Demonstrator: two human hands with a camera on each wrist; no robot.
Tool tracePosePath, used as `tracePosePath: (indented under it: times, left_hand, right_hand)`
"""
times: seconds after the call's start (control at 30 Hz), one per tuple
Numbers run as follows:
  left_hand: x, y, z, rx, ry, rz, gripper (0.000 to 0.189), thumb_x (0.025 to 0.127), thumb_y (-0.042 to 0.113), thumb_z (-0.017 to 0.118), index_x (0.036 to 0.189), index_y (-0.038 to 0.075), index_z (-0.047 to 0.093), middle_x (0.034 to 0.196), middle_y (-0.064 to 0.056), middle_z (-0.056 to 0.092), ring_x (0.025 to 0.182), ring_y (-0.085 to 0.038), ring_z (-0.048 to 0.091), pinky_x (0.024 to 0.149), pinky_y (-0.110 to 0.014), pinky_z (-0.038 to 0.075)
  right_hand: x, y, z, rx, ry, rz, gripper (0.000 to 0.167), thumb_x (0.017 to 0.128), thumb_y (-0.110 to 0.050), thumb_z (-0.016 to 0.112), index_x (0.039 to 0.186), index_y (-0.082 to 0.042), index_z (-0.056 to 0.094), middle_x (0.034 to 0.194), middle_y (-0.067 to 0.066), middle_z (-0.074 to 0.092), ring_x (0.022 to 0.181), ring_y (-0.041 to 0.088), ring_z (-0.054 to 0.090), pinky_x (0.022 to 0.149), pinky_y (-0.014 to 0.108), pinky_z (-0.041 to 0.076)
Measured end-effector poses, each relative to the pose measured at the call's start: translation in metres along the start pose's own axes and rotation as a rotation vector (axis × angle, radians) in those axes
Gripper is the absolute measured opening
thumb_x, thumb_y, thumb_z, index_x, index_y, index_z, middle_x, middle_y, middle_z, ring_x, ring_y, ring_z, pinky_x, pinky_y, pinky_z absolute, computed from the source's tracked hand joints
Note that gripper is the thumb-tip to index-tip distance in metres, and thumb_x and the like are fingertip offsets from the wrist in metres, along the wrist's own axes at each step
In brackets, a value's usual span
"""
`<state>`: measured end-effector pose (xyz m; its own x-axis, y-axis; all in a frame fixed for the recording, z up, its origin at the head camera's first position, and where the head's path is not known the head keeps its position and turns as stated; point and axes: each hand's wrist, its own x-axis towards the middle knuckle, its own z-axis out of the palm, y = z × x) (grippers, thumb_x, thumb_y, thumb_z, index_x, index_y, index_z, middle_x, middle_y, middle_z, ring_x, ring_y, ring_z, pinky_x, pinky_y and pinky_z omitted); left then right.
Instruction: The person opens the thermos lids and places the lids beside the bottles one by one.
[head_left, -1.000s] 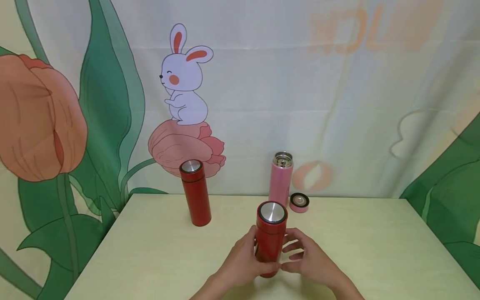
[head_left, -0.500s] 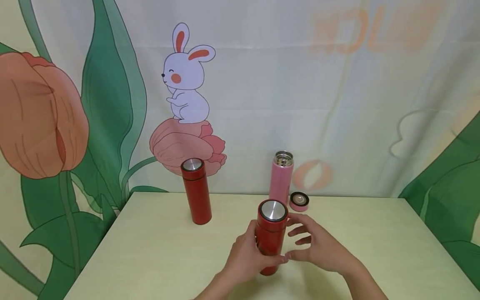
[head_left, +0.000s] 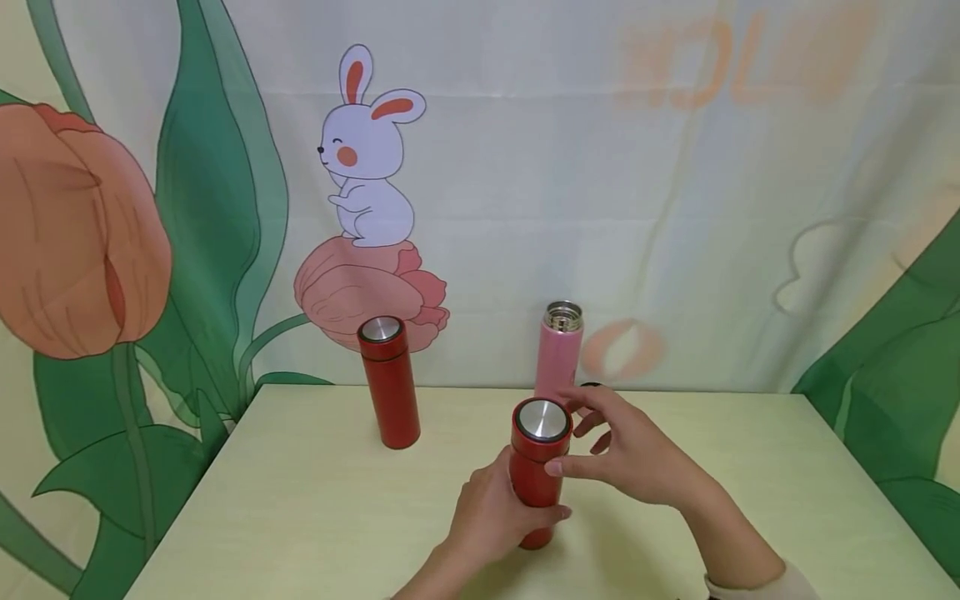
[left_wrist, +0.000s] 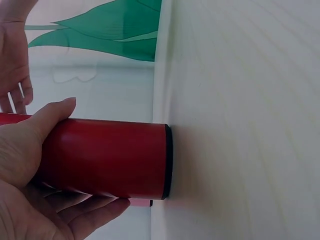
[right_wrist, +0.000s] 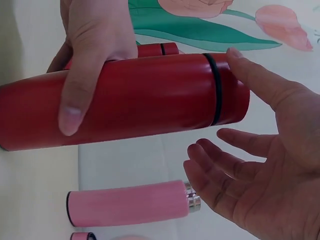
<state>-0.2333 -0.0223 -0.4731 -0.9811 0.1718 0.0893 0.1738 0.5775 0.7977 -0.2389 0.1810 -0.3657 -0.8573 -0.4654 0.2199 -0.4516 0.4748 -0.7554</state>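
A red thermos (head_left: pixel 534 483) with a silver-topped lid (head_left: pixel 542 419) stands upright on the pale table. My left hand (head_left: pixel 487 512) grips its lower body, the thumb round the near side. In the left wrist view the black-rimmed base (left_wrist: pixel 168 162) looks at or very near the tabletop. Beside the lid, my right hand (head_left: pixel 637 454) has spread fingers; its thumb is at the lid's edge in the right wrist view, and whether it touches cannot be told. Behind them stands a pink thermos (head_left: pixel 558 358) with its metal mouth uncovered.
Another red thermos (head_left: pixel 392 400), its lid on, stands back left. The pink lid (right_wrist: pixel 79 236) lies by the pink thermos, mostly hidden by my right hand in the head view. A printed curtain (head_left: pixel 525 167) hangs behind the table's back edge (head_left: pixel 465 388).
My right hand has risen from beside the lower body of the red thermos to its lid, now covering most of the pink lid. My left hand keeps its grip.
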Motion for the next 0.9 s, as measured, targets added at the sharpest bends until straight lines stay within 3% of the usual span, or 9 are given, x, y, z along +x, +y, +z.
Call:
tracePosePath:
  times: [0.3, 0.5, 0.73, 0.9]
  left_hand:
    - [0.002, -0.001, -0.001, 0.057, -0.024, -0.010, 0.075, 0.071, 0.056, 0.090, 0.128, 0.020, 0.056, 0.111, 0.006, 0.072, 0.098, -0.014, 0.067, 0.083, -0.041, 0.058]
    - [0.002, 0.000, -0.002, 0.080, -0.019, -0.033, 0.076, 0.071, 0.057, 0.090, 0.127, 0.019, 0.056, 0.109, 0.005, 0.072, 0.097, -0.016, 0.067, 0.082, -0.041, 0.058]
    - [0.002, 0.001, -0.002, 0.099, -0.008, -0.018, 0.074, 0.071, 0.056, 0.090, 0.126, 0.019, 0.057, 0.107, 0.006, 0.072, 0.095, -0.015, 0.066, 0.079, -0.039, 0.056]
    - [0.003, 0.001, -0.002, 0.094, -0.023, -0.017, 0.074, 0.071, 0.056, 0.090, 0.126, 0.019, 0.056, 0.107, 0.006, 0.072, 0.096, -0.014, 0.066, 0.080, -0.039, 0.057]
  right_hand:
    - [0.013, -0.025, -0.003, -0.080, -0.042, 0.036, 0.067, 0.078, -0.045, 0.090, 0.134, -0.024, 0.060, 0.113, -0.007, 0.065, 0.100, 0.018, 0.064, 0.077, 0.032, 0.056]
    - [0.019, -0.041, 0.002, -0.231, -0.032, 0.064, 0.065, 0.077, -0.051, 0.089, 0.128, -0.021, 0.063, 0.109, -0.013, 0.066, 0.101, 0.011, 0.063, 0.090, 0.036, 0.053]
    - [0.023, -0.054, 0.007, -0.429, -0.024, 0.069, 0.053, 0.078, -0.046, 0.089, 0.116, -0.016, 0.067, 0.104, -0.008, 0.065, 0.097, 0.013, 0.062, 0.084, 0.034, 0.054]
    - [0.026, -0.060, 0.006, -0.490, -0.027, 0.075, 0.052, 0.075, -0.040, 0.092, 0.113, -0.012, 0.069, 0.099, -0.007, 0.069, 0.092, 0.014, 0.063, 0.081, 0.033, 0.054]
